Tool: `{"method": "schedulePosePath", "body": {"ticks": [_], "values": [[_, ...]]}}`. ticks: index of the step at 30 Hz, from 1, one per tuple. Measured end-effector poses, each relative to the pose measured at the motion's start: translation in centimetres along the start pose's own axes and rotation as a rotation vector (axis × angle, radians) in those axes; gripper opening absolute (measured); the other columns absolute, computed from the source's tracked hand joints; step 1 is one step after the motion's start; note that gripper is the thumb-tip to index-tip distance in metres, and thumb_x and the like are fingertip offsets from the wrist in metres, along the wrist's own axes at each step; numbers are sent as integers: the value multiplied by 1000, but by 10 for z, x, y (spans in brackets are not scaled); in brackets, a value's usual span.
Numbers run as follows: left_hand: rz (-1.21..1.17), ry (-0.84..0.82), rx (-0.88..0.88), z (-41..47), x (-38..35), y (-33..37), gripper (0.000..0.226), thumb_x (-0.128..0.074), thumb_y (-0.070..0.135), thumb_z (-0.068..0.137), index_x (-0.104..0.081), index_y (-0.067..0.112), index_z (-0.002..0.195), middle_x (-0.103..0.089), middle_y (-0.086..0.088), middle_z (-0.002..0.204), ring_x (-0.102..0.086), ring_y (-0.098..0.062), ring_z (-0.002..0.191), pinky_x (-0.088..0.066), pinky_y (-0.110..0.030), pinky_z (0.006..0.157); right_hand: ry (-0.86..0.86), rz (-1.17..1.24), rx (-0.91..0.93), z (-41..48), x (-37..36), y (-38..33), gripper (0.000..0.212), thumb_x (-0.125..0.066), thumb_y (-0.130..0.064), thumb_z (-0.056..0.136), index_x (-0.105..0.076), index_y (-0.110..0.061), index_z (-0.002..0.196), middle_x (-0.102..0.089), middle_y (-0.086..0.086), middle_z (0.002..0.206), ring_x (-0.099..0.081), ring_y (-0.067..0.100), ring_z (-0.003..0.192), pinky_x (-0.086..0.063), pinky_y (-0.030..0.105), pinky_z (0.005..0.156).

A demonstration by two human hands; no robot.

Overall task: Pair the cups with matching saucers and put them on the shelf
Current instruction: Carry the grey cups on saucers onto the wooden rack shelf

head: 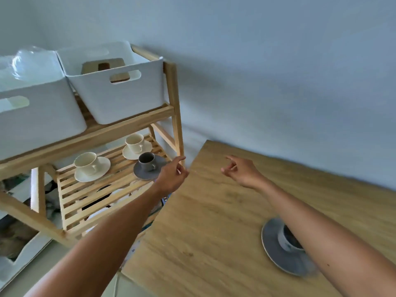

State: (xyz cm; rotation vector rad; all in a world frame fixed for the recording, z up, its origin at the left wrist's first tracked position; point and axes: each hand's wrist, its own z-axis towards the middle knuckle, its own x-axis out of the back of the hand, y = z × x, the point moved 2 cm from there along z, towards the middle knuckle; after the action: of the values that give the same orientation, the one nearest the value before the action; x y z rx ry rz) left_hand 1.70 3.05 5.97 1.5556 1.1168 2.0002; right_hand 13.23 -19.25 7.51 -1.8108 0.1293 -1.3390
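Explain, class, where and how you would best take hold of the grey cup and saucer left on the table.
Probably lift the grey saucer by its rim at the bare left side: it lies flat with the grey cup on it. The right forearm hides the other side and any handle.

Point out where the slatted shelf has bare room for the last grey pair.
Bare slats run along the front of the slatted shelf, ahead of the cream cup on its saucer and left of the left hand. The back right is crowded: a second cream pair beside the grey pair.
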Motion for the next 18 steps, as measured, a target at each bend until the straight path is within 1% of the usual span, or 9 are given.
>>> {"method": "schedulePosePath", "body": {"ticks": [3, 4, 6, 8, 10, 13, 15, 18], "values": [[3, -54, -96, -3, -35, 42, 46, -63, 24, 91, -50, 17, 135, -65, -2, 83, -59, -9, 70, -45, -22, 72, 51, 4, -37, -33, 40, 27, 60, -70, -33, 89, -50, -16, 143, -68, 4, 103, -65, 18, 94, -45, 24, 81], [-1, -77, -119, -5, -45, 53, 46, -62, 25, 92, -50, 17, 136, -65, -1, 82, -58, -7, 69, -45, -23, 73, 62, 3, -49, -43, 49, 35, 60, -71, -33, 89, -50, -16, 142, -68, 5, 104, -65, 19, 95, -45, 24, 82], [-19, -124, -156, -10, -68, 77, 48, -62, 25, 92, -49, 17, 137, -63, 1, 81, -59, -8, 69, -47, -26, 76, 95, -4, -79, -66, 69, 54, 60, -70, -33, 89, -50, -18, 142, -67, 4, 105, -64, 19, 96, -43, 23, 81], [-35, -169, -176, -17, -89, 93, 48, -62, 26, 91, -50, 18, 137, -63, 2, 82, -59, -10, 70, -48, -25, 76, 114, 5, -112, -88, 84, 72, 61, -70, -35, 89, -48, -19, 144, -66, 2, 105, -64, 17, 96, -43, 23, 82], [-43, -203, -191, -23, -110, 105, 48, -63, 26, 91, -50, 18, 136, -63, 2, 83, -59, -12, 72, -47, -24, 77, 123, 19, -152, -110, 95, 90, 62, -70, -35, 89, -47, -20, 144, -66, 2, 107, -64, 17, 97, -44, 24, 84], [-36, -258, -212, -36, -139, 118, 48, -63, 26, 91, -50, 19, 137, -63, 1, 84, -58, -12, 73, -48, -26, 78, 154, 36, -204, -144, 107, 117, 60, -70, -33, 89, -48, -20, 144, -66, 0, 104, -63, 14, 93, -41, 22, 82], [-28, -294, -210, -44, -155, 120, 48, -63, 26, 91, -50, 18, 137, -65, -1, 86, -58, -10, 74, -48, -25, 78, 163, 40, -242, -164, 108, 135, 58, -70, -32, 89, -50, -20, 143, -65, -1, 102, -63, 14, 92, -42, 22, 81], [4, -348, -195, -58, -176, 118, 49, -63, 27, 92, -49, 19, 138, -66, -2, 89, -60, -13, 78, -50, -28, 80, 150, 61, -305, -190, 103, 163, 58, -70, -34, 89, -51, -21, 142, -64, -5, 100, -63, 13, 94, -44, 23, 82]]}}
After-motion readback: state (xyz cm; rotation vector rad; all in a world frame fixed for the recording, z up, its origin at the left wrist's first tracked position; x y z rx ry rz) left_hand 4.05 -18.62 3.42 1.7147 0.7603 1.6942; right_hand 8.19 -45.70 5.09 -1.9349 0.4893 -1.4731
